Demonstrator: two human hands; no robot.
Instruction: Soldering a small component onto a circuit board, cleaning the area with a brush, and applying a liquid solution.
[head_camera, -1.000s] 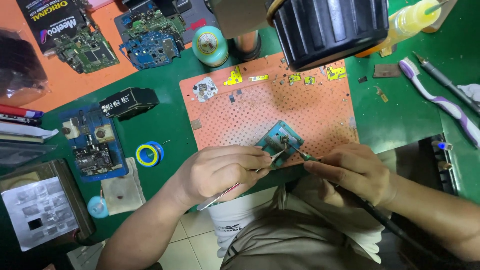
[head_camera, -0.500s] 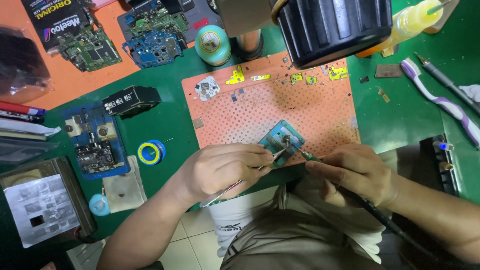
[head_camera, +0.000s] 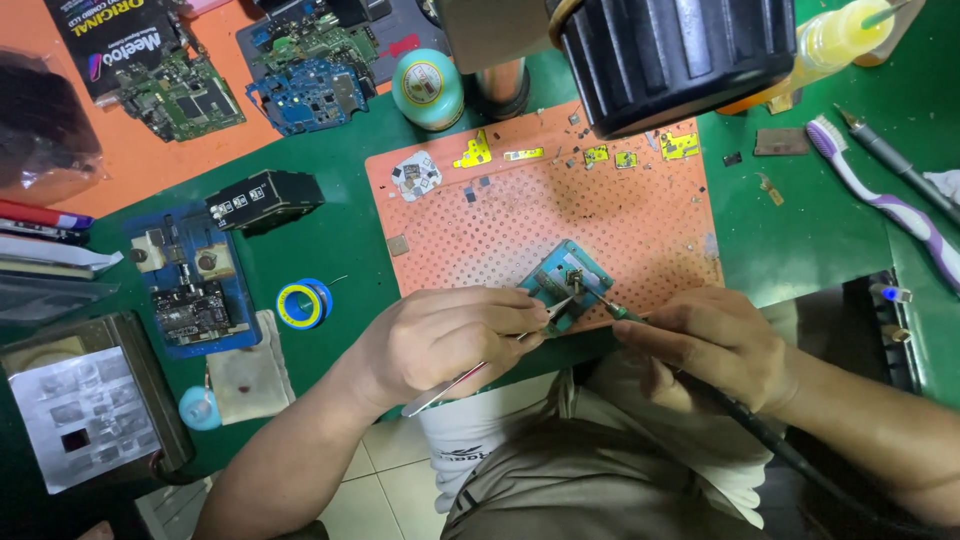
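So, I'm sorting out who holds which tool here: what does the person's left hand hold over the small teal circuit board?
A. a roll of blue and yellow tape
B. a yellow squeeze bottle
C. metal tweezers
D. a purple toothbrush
C: the left hand grips metal tweezers whose tips reach the small teal circuit board on the orange perforated mat, while the right hand holds a corded soldering iron to the same board.

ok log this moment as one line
left hand: tweezers at small teal board | right hand: soldering iron tip on board | board on orange perforated mat
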